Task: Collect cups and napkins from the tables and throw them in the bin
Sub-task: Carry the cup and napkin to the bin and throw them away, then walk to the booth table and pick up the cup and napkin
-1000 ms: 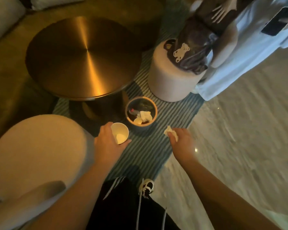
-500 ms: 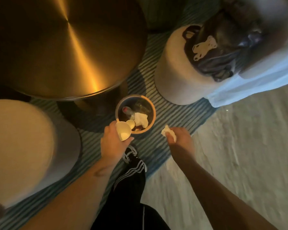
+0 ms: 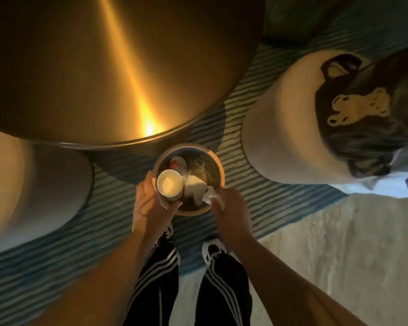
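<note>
A small round bin [image 3: 218, 164] stands on the striped rug straight below me, with rubbish inside: a crumpled white napkin [image 3: 194, 188] and a cup with a red spot [image 3: 177, 163]. My left hand [image 3: 149, 205] holds a white paper cup [image 3: 169, 185] upright over the bin's left side. My right hand [image 3: 231, 209] pinches a crumpled white napkin [image 3: 210, 196] over the bin's right edge.
A round brass table [image 3: 104, 67] overhangs just beyond the bin. A pale pouf [image 3: 26, 184] stands at the left, another pouf [image 3: 280, 128] with a dark bag [image 3: 353, 109] at the right. My feet [image 3: 212, 250] stand at the rug's edge.
I have stepped closer, and both hands moved forward. The cup and the napkin went from beside the bin to over its opening.
</note>
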A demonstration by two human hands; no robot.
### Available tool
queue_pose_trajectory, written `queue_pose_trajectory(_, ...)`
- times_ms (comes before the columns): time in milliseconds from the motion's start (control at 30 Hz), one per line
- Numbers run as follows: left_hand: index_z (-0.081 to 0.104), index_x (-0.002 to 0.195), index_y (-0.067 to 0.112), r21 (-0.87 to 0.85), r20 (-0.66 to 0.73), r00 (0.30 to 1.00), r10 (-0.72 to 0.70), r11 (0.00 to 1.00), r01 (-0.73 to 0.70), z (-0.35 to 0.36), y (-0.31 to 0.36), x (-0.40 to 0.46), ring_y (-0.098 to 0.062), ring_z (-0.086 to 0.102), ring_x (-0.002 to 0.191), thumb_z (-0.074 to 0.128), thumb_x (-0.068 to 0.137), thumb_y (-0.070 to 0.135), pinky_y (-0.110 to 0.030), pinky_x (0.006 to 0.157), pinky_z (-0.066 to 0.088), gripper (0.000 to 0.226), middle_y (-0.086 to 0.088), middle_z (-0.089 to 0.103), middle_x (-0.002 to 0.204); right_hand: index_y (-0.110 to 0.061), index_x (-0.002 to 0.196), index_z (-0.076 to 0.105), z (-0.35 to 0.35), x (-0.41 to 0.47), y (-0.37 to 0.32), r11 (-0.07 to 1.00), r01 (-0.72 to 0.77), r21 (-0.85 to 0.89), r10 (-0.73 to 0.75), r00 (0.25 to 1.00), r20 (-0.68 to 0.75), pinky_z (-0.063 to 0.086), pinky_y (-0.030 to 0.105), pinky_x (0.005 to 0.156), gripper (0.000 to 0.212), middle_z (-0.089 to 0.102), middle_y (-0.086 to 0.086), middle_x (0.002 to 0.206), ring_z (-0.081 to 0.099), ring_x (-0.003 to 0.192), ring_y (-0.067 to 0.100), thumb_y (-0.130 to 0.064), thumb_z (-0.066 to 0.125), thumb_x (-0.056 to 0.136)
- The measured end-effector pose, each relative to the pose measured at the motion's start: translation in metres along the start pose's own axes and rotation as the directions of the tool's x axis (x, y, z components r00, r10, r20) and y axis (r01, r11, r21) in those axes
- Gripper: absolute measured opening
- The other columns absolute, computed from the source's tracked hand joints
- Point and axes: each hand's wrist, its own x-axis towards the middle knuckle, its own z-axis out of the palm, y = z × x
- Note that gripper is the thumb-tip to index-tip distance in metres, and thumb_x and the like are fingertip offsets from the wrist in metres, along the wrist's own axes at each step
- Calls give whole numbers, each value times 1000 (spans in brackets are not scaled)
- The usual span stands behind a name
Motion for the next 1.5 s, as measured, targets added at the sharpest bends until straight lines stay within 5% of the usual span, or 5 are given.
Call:
queue_pose_trajectory(233, 17, 149, 16, -34, 57, 932, -358, 932, 360, 15, -11, -24, -24, 29, 137, 63, 82, 49, -37, 109, 29, 88, -9, 29, 151, -23, 139, 38, 30, 56, 19, 945, 240, -220, -200, 961, 191, 41, 37, 102, 51, 45, 0, 140, 43, 127, 18, -36, 53, 92)
queue_pose_trajectory(400, 13, 150, 17, 73, 47, 932, -361, 931, 357, -20, 10, -58, -24, 21, 141, 44, 85, 66, -44, 112, 26, 87, -7, 21, 155, -17, 142, 35, 3, 48, 18, 922, 288, -260, -221, 941, 256, 39, 38, 108, 61, 37, 6, 148, 36, 135, 20, -38, 59, 89)
queue_pose_trajectory(733, 21, 149, 15, -30, -244, 871, -426, 901, 432, -154, 88, -157, -23, 22, 141, 50, 89, 50, -42, 114, 20, 75, -10, 28, 152, -21, 145, 32, -102, -41, -65, 807, 527, -266, -425, 831, 359, 20, 35, 118, 58, 26, 2, 155, 22, 143, 19, -43, 48, 94)
queue_pose_trajectory(1067, 23, 149, 16, -157, -593, 527, -608, 730, 665, -256, 91, -290, -21, 21, 141, 42, 85, 64, -46, 115, 18, 82, -7, 31, 152, -22, 143, 36, -99, -159, -194, 498, 860, -111, -709, 478, 519, 20, 35, 115, 51, 29, 1, 154, 18, 144, 17, -41, 43, 96)
queue_pose_trajectory(1500, 21, 149, 17, -373, -674, 171, -718, 531, 761, -324, -18, -415, -19, 14, 143, 36, 86, 67, -45, 116, 13, 81, -4, 26, 154, -18, 140, 41, 41, -301, -317, 105, 994, 27, -730, 58, 681, 25, 40, 113, 49, 32, 3, 151, 23, 141, 20, -42, 41, 97)
